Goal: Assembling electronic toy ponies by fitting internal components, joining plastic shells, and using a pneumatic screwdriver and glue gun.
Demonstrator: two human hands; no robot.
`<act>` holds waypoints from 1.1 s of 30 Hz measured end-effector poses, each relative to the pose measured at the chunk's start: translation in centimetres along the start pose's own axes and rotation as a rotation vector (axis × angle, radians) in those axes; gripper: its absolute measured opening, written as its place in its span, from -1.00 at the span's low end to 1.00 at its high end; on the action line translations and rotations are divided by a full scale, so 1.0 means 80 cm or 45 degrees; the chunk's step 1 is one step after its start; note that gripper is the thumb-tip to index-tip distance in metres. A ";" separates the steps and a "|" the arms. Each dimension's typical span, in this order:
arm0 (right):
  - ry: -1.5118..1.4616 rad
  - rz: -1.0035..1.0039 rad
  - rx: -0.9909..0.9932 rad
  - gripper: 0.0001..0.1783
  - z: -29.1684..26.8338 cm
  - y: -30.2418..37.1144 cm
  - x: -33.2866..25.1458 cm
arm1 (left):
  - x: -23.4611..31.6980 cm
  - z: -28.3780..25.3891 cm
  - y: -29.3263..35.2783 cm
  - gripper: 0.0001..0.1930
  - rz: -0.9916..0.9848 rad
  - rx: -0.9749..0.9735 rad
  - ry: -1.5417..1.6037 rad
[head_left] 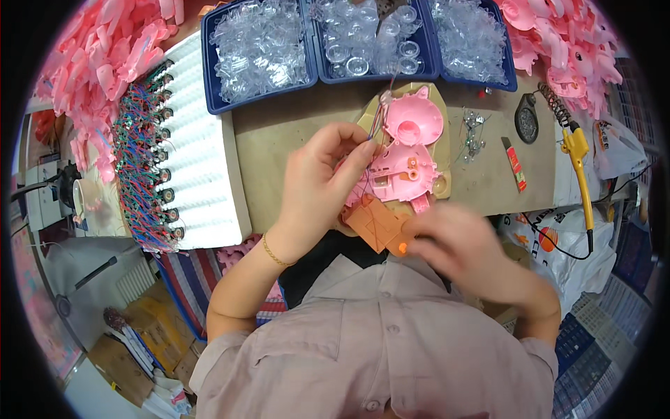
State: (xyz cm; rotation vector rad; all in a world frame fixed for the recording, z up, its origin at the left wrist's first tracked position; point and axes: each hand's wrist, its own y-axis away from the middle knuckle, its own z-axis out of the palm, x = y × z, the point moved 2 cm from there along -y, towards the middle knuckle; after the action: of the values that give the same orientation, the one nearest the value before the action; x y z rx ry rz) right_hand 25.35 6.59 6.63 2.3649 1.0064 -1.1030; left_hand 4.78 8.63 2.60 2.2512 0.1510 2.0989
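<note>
My left hand [324, 174] is closed, thumb and forefinger pinching thin dark wires [377, 119] over the left side of a pink plastic toy shell. The shell's upper round half [424, 115] and lower half [419, 157] lie with their insides up in a tan holder [442, 150]. An orange plastic box [370, 222] with a thin wire across it sits at the table's near edge, below the shell. My right hand [460, 244] is blurred by motion, its fingertips at the box's right end beside a round orange knob [402, 248]. Whether they grip it is unclear.
Blue bins [317, 78] of clear plastic parts line the back. On the left stands a white ridged tray [202, 140] with wired round parts. To the right lie screws [473, 133], a red-and-black cutter [514, 166] and a yellow-handled soldering iron [578, 150]. Pink parts [105, 77] heap both far corners.
</note>
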 end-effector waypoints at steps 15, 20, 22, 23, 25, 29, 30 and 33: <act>-0.689 0.199 0.346 -0.84 -0.020 -0.147 0.016 | 0.013 -0.011 0.001 -0.87 0.339 0.226 -0.543; -0.551 0.078 0.277 -0.87 -0.023 -0.141 0.011 | 0.011 -0.010 -0.011 -0.62 0.008 0.071 0.275; -0.460 0.008 0.292 -0.88 -0.024 -0.135 0.019 | 0.013 -0.021 -0.025 -0.63 -0.086 -0.112 0.411; -0.331 -0.109 0.386 -0.89 -0.027 -0.130 0.022 | 0.017 -0.020 -0.029 -0.64 -0.179 -0.310 0.543; -0.203 -0.218 0.483 -0.90 -0.027 -0.120 0.026 | 0.023 -0.021 -0.030 -0.74 -0.172 -0.272 0.544; -0.162 -0.038 0.501 -0.90 -0.011 -0.081 0.017 | 0.011 -0.021 -0.027 -0.84 -0.078 -0.069 0.520; -0.336 0.019 0.517 -0.90 -0.004 -0.077 0.018 | 0.012 -0.020 -0.027 -0.82 -0.062 -0.062 0.473; -0.663 0.088 0.550 -0.89 -0.008 -0.067 0.015 | 0.011 -0.030 -0.032 -0.77 -0.031 -0.058 0.332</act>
State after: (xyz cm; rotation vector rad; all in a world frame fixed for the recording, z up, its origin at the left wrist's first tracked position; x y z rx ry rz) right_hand 22.36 11.23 6.04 2.1851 0.5352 -1.9288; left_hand 2.37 11.24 3.33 1.9331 0.1400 2.3490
